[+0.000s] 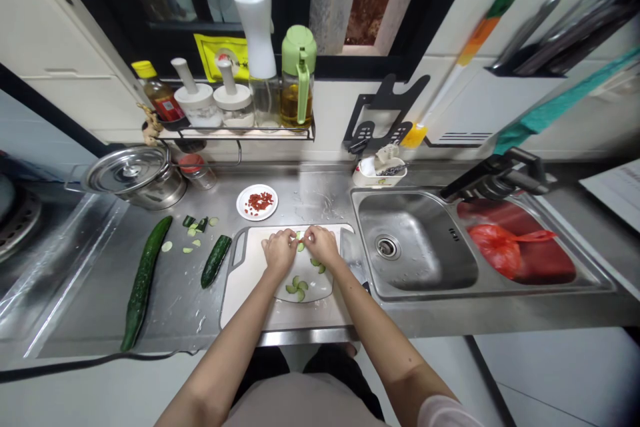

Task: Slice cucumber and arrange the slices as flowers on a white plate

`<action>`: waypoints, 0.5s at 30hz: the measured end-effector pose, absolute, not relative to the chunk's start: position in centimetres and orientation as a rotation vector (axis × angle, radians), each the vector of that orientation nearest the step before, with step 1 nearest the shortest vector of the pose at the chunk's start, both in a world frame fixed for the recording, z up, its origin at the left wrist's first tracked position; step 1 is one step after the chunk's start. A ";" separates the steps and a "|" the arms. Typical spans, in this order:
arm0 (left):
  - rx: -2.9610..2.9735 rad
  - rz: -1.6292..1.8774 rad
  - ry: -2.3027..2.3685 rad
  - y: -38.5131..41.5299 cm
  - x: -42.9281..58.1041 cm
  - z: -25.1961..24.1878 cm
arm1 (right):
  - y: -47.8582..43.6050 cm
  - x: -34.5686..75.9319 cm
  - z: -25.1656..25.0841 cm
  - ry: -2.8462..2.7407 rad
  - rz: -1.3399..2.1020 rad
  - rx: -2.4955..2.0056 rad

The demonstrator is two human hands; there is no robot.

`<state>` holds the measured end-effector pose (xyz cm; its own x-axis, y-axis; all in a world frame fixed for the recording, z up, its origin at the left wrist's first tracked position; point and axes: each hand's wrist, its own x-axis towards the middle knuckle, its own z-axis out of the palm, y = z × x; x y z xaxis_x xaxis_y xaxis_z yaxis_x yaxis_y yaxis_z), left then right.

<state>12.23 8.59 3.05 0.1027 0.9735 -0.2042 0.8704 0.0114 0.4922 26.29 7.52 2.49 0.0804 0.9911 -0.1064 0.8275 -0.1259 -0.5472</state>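
Observation:
My left hand [280, 250] and my right hand [321, 245] are close together over the far part of a clear plate. Both have their fingertips pinched; what they hold, if anything, is too small to make out. Between the fingertips lie green cucumber slices [300, 247]. More half-round cucumber slices [297, 288] form a fan at the plate's near side, and others sit by my right wrist. The clear plate [315, 290] rests on a white cutting board [245, 293] with a grey rim. Beyond the board, a small white dish [243, 202] holds red berry-like pieces [260, 201].
Left of the board lie a cut cucumber [216, 261], cucumber scraps [193, 230] and a long cucumber [145, 283]. A lidded steel pot [145, 180] stands behind them. Rightward is a sink [420, 247] with a red bag [495, 250]. A rack [240, 133] of condiments hangs above.

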 end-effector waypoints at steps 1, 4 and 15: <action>1.878 0.290 1.801 8.6 12.1 3.2 | 7.5 26.5 2.4 -1.748 0.679 -1.996; 1.831 0.373 1.845 8.4 11.3 3.7 | 7.2 27.4 2.2 -1.540 0.742 -1.915; 1.672 0.664 1.935 5.5 5.8 4.0 | 1.1 29.6 4.3 -1.191 0.767 -1.696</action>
<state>5.85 5.53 4.03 -0.1262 0.9906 -0.0522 0.7498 0.1297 0.6488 29.61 1.09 4.29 0.3442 0.9389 0.0077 0.3816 -0.1324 -0.9148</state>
